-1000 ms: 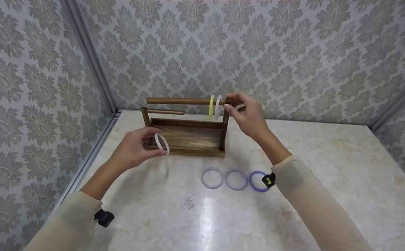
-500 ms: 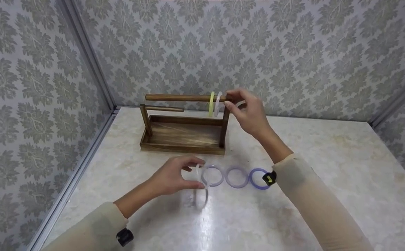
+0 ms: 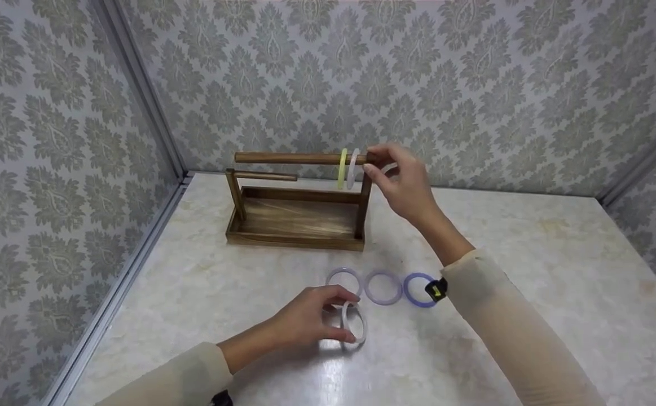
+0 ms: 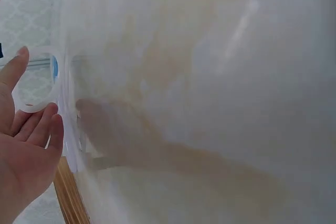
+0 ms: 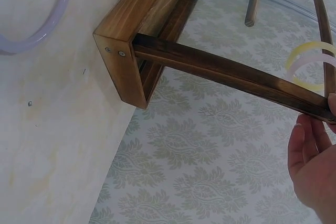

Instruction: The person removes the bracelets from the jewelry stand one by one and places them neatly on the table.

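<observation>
My left hand (image 3: 305,318) pinches a white bangle (image 3: 344,317) between thumb and fingers, close over the table and in front of the flat bangles. The same bangle stands at the fingertips in the left wrist view. With thumb and fingers, my right hand (image 3: 404,183) grips the top of the right post (image 5: 231,74) of a wooden bangle stand (image 3: 294,243). A yellow bangle (image 3: 342,169) and a pale pinkish bangle (image 3: 352,170) hang on the stand's long upper bar (image 3: 288,158), near that hand. The stand's shorter bar (image 3: 265,176), on the left post, bears nothing.
Three bangles lie flat in a row before the stand: a pale lavender one (image 3: 343,269), a lilac one (image 3: 383,303) and a blue-violet one (image 3: 407,292), partly behind the right wrist's camera. Patterned walls (image 3: 474,84) border the marbled table (image 3: 531,282) at back and sides.
My left hand has carried the white bangle from the stand's left front, rightward and toward me, down to the table near the flat bangles. My right hand stays on the post.
</observation>
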`<act>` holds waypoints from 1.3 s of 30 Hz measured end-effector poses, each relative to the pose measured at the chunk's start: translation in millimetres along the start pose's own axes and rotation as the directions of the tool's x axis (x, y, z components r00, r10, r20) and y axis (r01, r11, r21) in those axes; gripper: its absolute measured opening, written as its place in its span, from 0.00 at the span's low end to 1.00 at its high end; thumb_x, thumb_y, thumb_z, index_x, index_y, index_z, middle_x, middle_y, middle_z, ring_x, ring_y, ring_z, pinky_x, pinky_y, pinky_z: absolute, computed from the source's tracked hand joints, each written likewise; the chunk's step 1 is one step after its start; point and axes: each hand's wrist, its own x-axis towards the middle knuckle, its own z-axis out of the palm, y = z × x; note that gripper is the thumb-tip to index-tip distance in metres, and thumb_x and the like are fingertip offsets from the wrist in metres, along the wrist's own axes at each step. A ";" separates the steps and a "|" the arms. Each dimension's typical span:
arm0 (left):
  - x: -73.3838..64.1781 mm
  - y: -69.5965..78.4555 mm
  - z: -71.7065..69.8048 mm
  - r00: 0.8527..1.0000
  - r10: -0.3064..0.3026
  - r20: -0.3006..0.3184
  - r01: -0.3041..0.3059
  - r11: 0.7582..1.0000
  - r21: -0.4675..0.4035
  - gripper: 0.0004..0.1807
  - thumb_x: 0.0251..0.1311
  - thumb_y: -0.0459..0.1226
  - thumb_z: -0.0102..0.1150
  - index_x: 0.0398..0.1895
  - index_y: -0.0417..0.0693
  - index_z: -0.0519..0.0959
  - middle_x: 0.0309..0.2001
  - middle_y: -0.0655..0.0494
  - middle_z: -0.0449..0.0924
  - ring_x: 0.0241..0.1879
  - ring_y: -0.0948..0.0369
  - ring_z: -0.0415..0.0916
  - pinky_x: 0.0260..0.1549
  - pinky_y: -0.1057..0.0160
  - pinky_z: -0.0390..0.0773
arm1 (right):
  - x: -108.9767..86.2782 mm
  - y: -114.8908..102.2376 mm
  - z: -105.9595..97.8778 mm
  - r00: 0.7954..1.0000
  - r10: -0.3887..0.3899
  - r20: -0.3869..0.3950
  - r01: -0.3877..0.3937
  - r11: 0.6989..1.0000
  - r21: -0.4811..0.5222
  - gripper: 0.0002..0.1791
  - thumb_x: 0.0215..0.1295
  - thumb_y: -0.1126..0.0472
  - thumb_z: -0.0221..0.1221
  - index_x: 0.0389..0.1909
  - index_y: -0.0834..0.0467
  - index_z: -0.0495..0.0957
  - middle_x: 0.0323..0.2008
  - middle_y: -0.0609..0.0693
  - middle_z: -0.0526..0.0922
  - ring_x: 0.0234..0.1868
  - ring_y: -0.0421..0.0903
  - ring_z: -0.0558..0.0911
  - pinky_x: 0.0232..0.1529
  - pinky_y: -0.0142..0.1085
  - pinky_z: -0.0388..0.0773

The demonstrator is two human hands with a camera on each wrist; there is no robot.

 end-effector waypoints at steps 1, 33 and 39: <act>-0.4 -0.6 0.1 1.000 0.008 0.002 -0.008 1.000 0.018 0.37 0.50 0.47 0.86 0.64 0.47 0.82 0.60 0.58 0.85 0.61 0.61 0.80 0.61 0.60 0.79 | 0.0 0.0 0.3 1.000 -0.002 0.000 0.002 1.000 0.000 0.17 0.77 0.55 0.65 0.59 0.60 0.83 0.46 0.50 0.86 0.47 0.43 0.83 0.44 0.43 0.83; -14.9 -7.1 6.1 0.997 0.075 -0.004 -0.070 0.942 0.328 0.32 0.54 0.44 0.82 0.61 0.48 0.80 0.59 0.62 0.79 0.61 0.63 0.73 0.64 0.59 0.75 | -0.7 -2.6 0.3 1.000 0.007 0.000 -0.007 1.000 0.018 0.16 0.77 0.56 0.65 0.58 0.61 0.83 0.46 0.50 0.86 0.46 0.44 0.83 0.42 0.41 0.82; -15.9 -7.4 5.2 0.997 0.077 -0.023 -0.066 0.945 0.320 0.31 0.54 0.43 0.82 0.61 0.48 0.80 0.59 0.63 0.79 0.62 0.63 0.73 0.65 0.59 0.74 | -0.3 -2.4 -0.5 1.000 0.014 0.004 -0.014 1.000 0.018 0.19 0.77 0.55 0.65 0.59 0.63 0.83 0.46 0.50 0.86 0.46 0.44 0.83 0.42 0.40 0.82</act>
